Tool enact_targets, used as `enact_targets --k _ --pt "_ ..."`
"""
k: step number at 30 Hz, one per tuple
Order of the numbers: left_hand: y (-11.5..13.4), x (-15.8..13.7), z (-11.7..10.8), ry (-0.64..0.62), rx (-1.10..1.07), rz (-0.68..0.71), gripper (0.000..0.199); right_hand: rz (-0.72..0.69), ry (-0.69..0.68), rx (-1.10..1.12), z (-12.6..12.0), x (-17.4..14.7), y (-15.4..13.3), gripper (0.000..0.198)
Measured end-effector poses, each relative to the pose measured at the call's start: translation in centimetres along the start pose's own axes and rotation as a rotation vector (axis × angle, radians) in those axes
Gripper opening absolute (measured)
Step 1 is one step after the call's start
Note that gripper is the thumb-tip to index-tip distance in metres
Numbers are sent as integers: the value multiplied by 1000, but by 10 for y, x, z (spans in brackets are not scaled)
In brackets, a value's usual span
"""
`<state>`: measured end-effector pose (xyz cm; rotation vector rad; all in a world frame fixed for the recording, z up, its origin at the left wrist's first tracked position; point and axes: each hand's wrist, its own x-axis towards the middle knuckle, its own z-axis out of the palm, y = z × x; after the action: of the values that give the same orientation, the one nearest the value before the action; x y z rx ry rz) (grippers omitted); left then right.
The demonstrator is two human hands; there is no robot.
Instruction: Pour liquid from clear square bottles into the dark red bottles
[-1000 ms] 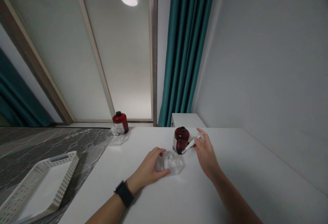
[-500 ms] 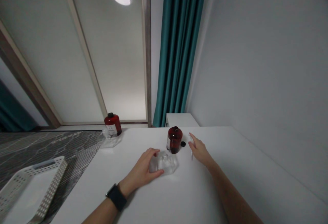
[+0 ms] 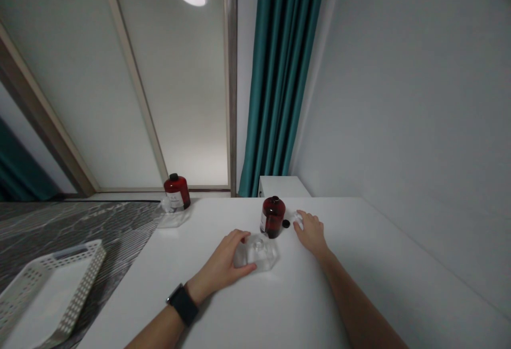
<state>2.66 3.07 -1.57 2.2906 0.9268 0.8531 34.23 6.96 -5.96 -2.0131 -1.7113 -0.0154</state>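
My left hand [image 3: 227, 260] grips the left side of a clear plastic packaging tray [image 3: 262, 253], thumb in front and fingers behind, while the tray rests on the white table. Just behind the tray stands a dark red-brown bottle [image 3: 273, 217], upright and uncapped, its pale label turned to the left. A small black cap [image 3: 286, 224] lies at the bottle's right. My right hand [image 3: 311, 232] is curled to the right of the cap, thumb and fingers closed about a small, crumpled, whitish translucent piece [image 3: 297, 220]. Its exact kind is too small to tell.
At the table's far left corner, a second red bottle [image 3: 177, 191] with a black cap stands by another clear plastic tray [image 3: 172, 218]. A white perforated basket [image 3: 77, 285] sits left of the table [image 3: 255, 312]. A white cabinet [image 3: 283, 185] is beyond the far edge, a wall at right.
My right hand has drawn its stretched fingers in around the whitish piece, which shows more clearly now. The left hand keeps its hold on the tray. The view has shifted slightly.
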Motion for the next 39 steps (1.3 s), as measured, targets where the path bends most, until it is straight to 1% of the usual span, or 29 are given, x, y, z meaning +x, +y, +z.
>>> enact_targets --k 5,12,17,23,30,34,39 --pt "0 1 1 17 -14 6 56 -8 -5 15 -2 1 3 53" --pt "-1 1 1 14 -18 7 56 -141 -52 149 -9 3 15 71" --pt "1 1 -1 2 -19 2 54 -142 -28 189 -5 7 22 66" --pt "1 1 0 4 -9 9 54 -51 54 171 -4 11 29 59" --pt "-1 1 1 3 -12 21 55 29 103 191 -3 8 24 41" --pt "-4 1 2 0 -18 30 55 52 123 285 -4 8 22 41" --pt "-5 1 3 8 -20 31 55 112 158 493 -11 12 16 39"
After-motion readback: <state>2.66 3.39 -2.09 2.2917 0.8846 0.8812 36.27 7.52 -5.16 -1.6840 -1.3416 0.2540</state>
